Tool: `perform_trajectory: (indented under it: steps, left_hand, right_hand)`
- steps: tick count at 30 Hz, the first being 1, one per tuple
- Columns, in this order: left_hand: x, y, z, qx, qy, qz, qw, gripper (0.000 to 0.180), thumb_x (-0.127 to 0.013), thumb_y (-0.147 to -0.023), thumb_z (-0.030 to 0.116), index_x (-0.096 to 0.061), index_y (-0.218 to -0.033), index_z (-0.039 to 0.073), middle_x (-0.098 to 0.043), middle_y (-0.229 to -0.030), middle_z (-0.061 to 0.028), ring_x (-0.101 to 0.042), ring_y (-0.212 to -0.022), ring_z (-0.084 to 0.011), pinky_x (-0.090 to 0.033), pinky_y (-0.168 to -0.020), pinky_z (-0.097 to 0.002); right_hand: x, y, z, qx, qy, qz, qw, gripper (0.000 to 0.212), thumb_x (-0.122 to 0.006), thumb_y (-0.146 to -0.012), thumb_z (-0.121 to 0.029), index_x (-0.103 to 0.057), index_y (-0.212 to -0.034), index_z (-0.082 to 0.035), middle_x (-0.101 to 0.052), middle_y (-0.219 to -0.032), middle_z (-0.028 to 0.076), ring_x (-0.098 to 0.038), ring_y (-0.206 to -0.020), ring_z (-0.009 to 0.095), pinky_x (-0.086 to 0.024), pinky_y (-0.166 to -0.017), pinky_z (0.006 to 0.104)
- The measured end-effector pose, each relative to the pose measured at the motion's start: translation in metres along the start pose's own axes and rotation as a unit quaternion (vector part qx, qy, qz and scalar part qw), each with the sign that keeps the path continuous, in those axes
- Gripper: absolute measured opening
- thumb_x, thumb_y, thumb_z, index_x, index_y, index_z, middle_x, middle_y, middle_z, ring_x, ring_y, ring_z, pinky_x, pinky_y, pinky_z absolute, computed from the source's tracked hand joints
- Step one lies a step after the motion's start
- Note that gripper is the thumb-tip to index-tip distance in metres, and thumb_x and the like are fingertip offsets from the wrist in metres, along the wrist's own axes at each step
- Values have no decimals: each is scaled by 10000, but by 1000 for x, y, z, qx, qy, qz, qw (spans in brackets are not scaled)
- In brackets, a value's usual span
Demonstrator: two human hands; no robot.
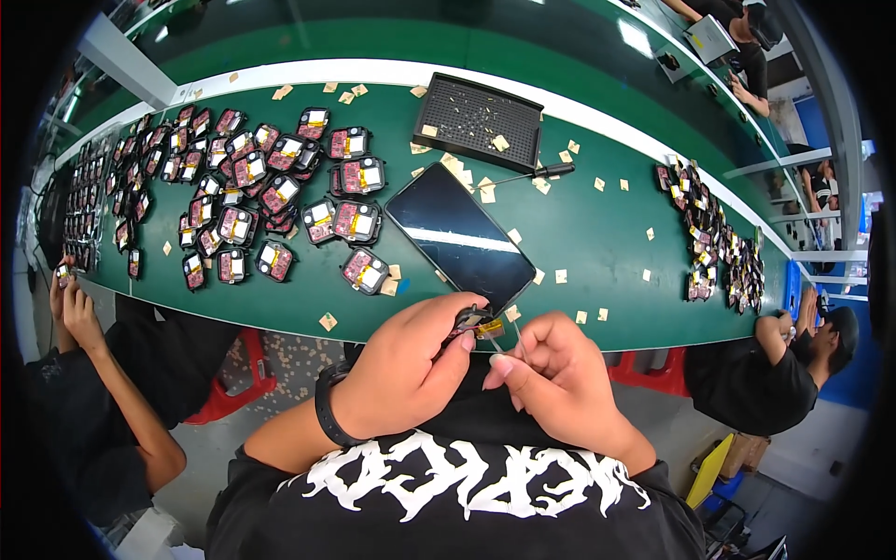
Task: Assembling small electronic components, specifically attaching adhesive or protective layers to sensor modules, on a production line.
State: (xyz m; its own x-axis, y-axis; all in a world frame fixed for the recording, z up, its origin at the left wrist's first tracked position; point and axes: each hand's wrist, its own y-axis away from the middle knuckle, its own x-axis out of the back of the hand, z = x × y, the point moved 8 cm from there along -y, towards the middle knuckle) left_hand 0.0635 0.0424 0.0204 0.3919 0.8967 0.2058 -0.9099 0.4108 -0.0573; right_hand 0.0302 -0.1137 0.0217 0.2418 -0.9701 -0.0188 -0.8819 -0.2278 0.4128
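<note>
Close to the table's front edge, my left hand is closed around a small black device housing. A yellow-orange strip shows at the housing's right side, by my left thumb. In my right hand, thumb and fingers pinch thin metal tweezers, whose tips point toward the housing. The grip partly hides the tweezers, and my left fingers cover most of the housing. Just beyond both hands, a large black phone-like slab lies slanted on the green table.
Many black housings with red boards crowd the left; another pile lies right. A black tray and screwdriver lie beyond the slab. Paper squares litter the green table. One person sits left, another right.
</note>
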Motion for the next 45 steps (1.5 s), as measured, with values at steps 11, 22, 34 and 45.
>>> perform_trajectory:
  steps: [11,22,34,45]
  left_hand:
    - [25,13,0,-109,-75,58,989,252,-584,-999,34,-601,-1241,-31,-672,-972,-157,-646,-752,-267,-516,-682,-351]
    - [44,26,-18,95,170,-46,980,265,-505,-1040,64,-589,-1264,-51,-667,-865,-67,-587,-632,-87,-468,-577,-249]
    - [64,26,11,-74,-84,33,993,261,-578,-970,-2,-607,-1228,-34,-669,-989,-196,-659,-837,-354,-528,-761,-387]
    - [59,16,-9,78,129,-37,988,261,-512,-1052,104,-597,-1249,-44,-634,-823,-60,-575,-615,-77,-445,-548,-250]
  right_hand:
    - [-34,-21,9,-63,-165,-11,984,261,-657,-990,-22,-407,-945,-81,-670,-741,86,-502,-497,51,-371,-431,214]
    - [-44,-21,-5,113,4,-16,994,233,-671,-994,-31,-440,-970,-39,-685,-865,76,-683,-816,70,-504,-605,209]
    - [-65,-32,-6,-112,-119,-74,984,250,-666,-994,-50,-421,-947,-76,-703,-785,128,-538,-508,62,-386,-434,210]
    - [-54,-40,-7,21,-89,-32,995,262,-674,-991,-38,-417,-956,-72,-657,-756,68,-572,-588,41,-421,-464,219]
